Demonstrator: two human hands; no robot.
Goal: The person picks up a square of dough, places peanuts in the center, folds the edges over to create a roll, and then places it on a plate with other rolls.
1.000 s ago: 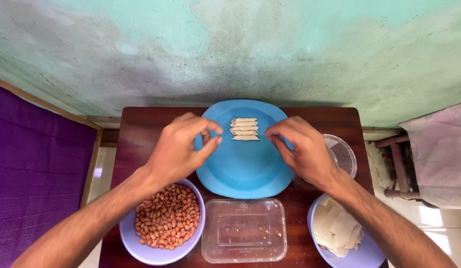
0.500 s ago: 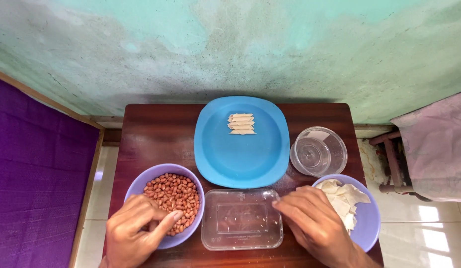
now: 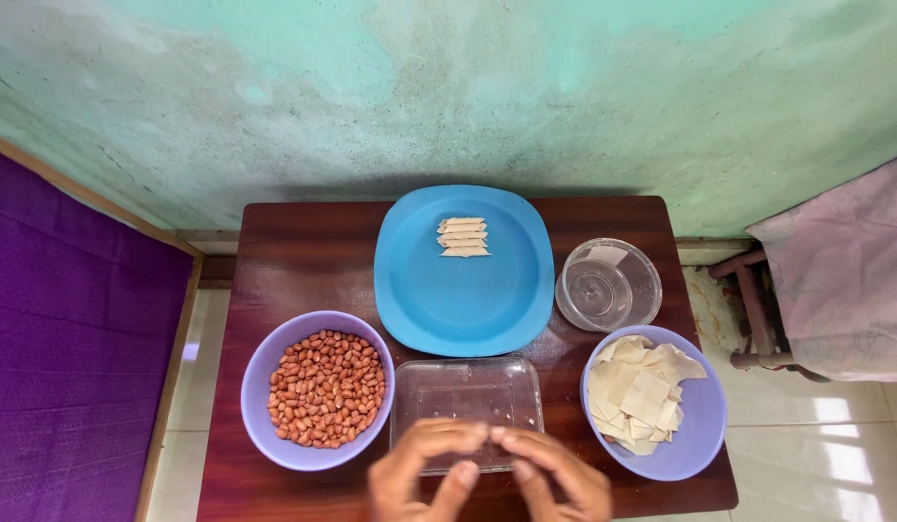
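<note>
A: Status on hands?

B: Both at near edge of counter (image 3: 303,242), centre. Left hand (image 3: 424,474) and right hand (image 3: 555,476) fingertips meeting, blurred. Grip narrow on both, pinched toward each other; whether anything small sits between the fingertips, cannot tell.

A: Nearest thing?

B: Clear rectangular container (image 3: 466,401), directly under and just beyond the fingertips, partly covered by them. Long axis parallel to near edge, left to right. Looks empty apart from a speck or two. Equally close to both hands.

A: Flanking?

B: Purple bowl of peanuts (image 3: 318,389) toward near-left corner, just beside container, closer to left hand. Purple bowl of pale square wrappers (image 3: 651,401) toward near-right corner, closer to right hand. Neither touched.

A: Far side?

B: Blue plate (image 3: 463,290) at centre, reaching toward far edge, rim overlapping or touching container's far wall. Four small folded wrapper pieces (image 3: 463,237) stacked in a short row on plate's far part, long axes left to right. Straight ahead of both hands, well apart from them, container in between. Clear round tub (image 3: 608,285) right of plate, empty-looking.

A: Anything off counter?

B: Purple cloth (image 3: 72,348) left, pinkish fabric (image 3: 845,280) right, green wall (image 3: 448,87) behind.
</note>
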